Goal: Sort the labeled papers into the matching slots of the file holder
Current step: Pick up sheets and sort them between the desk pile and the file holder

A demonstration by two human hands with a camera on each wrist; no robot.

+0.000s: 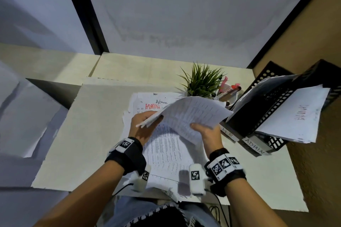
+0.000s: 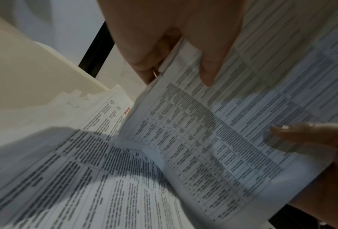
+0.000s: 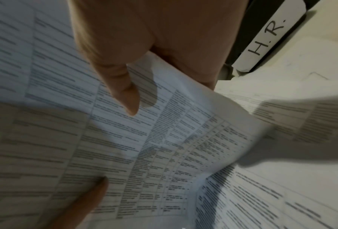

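Note:
A printed sheet (image 1: 191,114) is lifted above the paper pile (image 1: 166,151) on the desk. My left hand (image 1: 145,123) pinches its left corner, thumb on top (image 2: 209,74). My right hand (image 1: 204,131) grips its lower right edge, thumb on the print (image 3: 129,99). Sheets marked ADMIN in red (image 1: 152,106) lie at the pile's far end. The black mesh file holder (image 1: 273,108) stands tilted to the right, with slot labels H R (image 1: 228,131), also H.R. (image 3: 270,38), and ADMIN (image 1: 255,147). A sheet with red writing (image 1: 299,114) sticks out of one slot.
A small green plant (image 1: 202,81) and a cup of pens (image 1: 228,90) stand behind the pile, left of the holder. A grey partition wall (image 1: 184,14) backs the desk. A brown wall (image 1: 317,171) runs along the right. Bare desk surface (image 1: 88,134) lies to the left.

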